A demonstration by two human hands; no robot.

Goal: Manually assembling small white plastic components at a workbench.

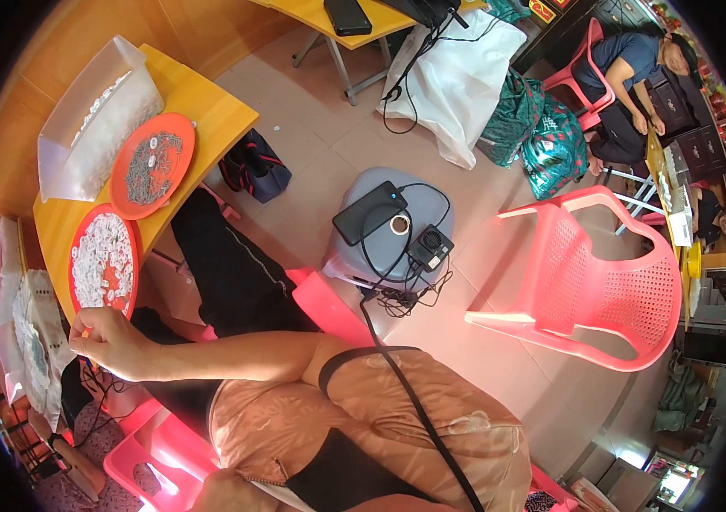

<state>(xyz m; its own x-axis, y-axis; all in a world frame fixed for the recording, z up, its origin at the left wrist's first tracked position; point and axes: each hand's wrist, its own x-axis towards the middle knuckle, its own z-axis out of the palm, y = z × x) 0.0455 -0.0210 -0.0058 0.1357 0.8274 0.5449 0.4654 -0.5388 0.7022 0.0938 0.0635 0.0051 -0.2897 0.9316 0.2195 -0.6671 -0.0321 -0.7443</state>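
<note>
My right hand (117,343) reaches out at the left, beside a red plate (110,212) heaped with small white plastic pieces (100,258). Its thumb and fingers are pinched together, and whatever is between them is too small or hidden to name. A second, orange-red plate (185,134) overlaps the far end of the first one and holds many thin grey nail-like pieces (138,177) with a few white ones on top. At the lower edge, bare skin of what seems to be my left hand or forearm (235,492) shows; its fingers are hidden.
A translucent bin (55,166) of white pieces stands on the yellow table (222,104). A grey stool (354,243) carries a phone-like black device (370,213) and cables. Right of it is a pink chair (568,294). A black cable (418,392) crosses my shirt. Another person (627,72) sits far right.
</note>
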